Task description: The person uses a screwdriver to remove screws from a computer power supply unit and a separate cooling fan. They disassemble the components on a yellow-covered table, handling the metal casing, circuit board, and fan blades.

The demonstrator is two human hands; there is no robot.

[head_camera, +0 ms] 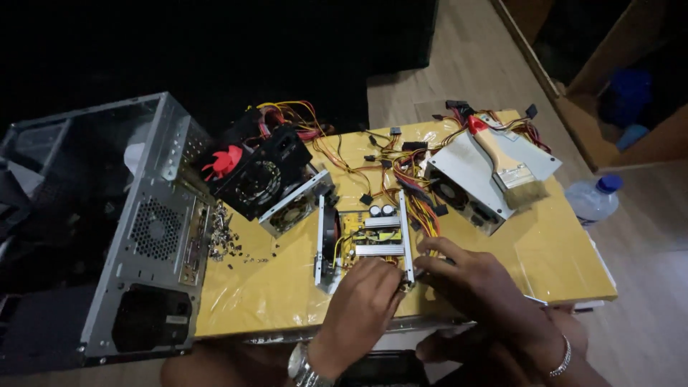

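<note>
Two hands meet at the near edge of the yellow table (545,258), both on the opened power supply (367,240). Your left hand (362,304), wristwatch (302,367) on the wrist, lies over the near end of the unit with fingers curled down onto the circuit board; what they pinch, if anything, cannot be told. Your right hand (476,287), bracelet (562,358) on the wrist, presses against the unit's right metal wall, fingers bent around its near corner and close together; whether they clamp the wall or only rest on it cannot be told.

The opened power supply sits near the middle of the table's near edge, lid off, capacitors and grey heat sinks exposed, its fan standing upright at the left side. A bundle of coloured wires (416,190) runs from its far end toward the far right corner.

Closed power supply (469,179): far right corner, with a paintbrush (502,154) lying across its top. Third power supply (287,193), with a black fan unit and a red fan on top: far left part. Small pile of screws (223,240): near the left edge. Empty computer case (136,229): stands at the left edge. Water bottle (593,197): on the floor beyond the right edge.
</note>
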